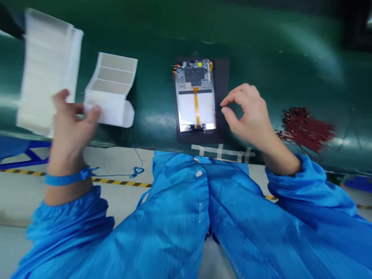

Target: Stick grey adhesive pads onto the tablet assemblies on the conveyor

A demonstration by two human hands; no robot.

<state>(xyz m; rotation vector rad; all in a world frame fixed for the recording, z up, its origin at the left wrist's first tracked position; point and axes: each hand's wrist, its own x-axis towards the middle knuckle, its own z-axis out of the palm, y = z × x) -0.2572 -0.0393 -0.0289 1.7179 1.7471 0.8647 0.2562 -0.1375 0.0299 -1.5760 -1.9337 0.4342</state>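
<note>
My left hand (72,126) pinches the left edge of a sheet of adhesive strips (112,91), its thumb on the white backing. That sheet is bent, with several beige strips on its far part. My right hand (248,112) is just right of an opened tablet (187,106), apart from it. Its thumb and index fingertips come nearly together; anything between them is too small to make out. The tablet's circuit board, silvery battery and orange ribbon cable face up. Under it lies a black mat (223,77).
A stack of pale sheets (45,73) lies at the far left. Right of my right hand is a heap of dark red wires (309,130). Strips of whitish tape (222,152) mark the near edge of the green table (154,89). A blue cord (138,170) hangs below.
</note>
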